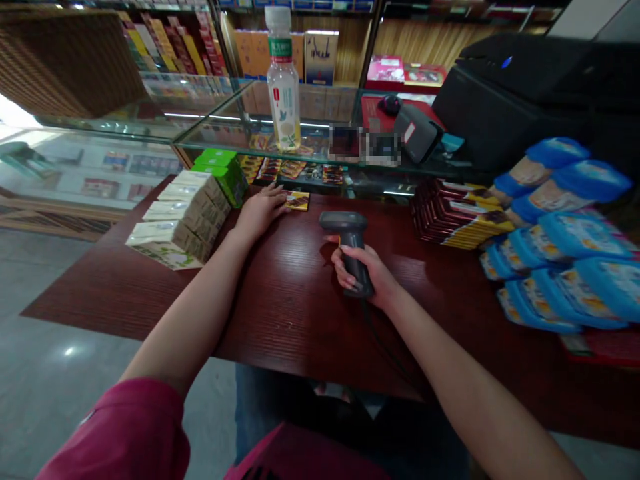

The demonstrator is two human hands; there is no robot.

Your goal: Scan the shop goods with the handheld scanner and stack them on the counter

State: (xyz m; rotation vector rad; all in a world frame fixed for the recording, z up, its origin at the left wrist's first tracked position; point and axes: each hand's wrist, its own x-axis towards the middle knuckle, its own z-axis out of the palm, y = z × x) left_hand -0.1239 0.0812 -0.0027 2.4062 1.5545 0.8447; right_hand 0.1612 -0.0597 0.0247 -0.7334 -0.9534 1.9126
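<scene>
My right hand is wrapped round the grip of a dark grey barcode scanner, held upright above the brown tabletop, its head toward the left. A cable runs from the grip's base toward me. My left hand rests at the table's far side with its fingers stretched out, their tips at the left end of a small flat yellow-and-brown packet. Whether the fingers grip that packet I cannot see. Left of this hand stand rows of pale cream cartons and bright green boxes.
Stacked brown-and-yellow packets and blue-lidded tubs line the right side. Beyond the table is a glass counter carrying a drink bottle, a mouse and a grey device. A wicker basket sits upper left.
</scene>
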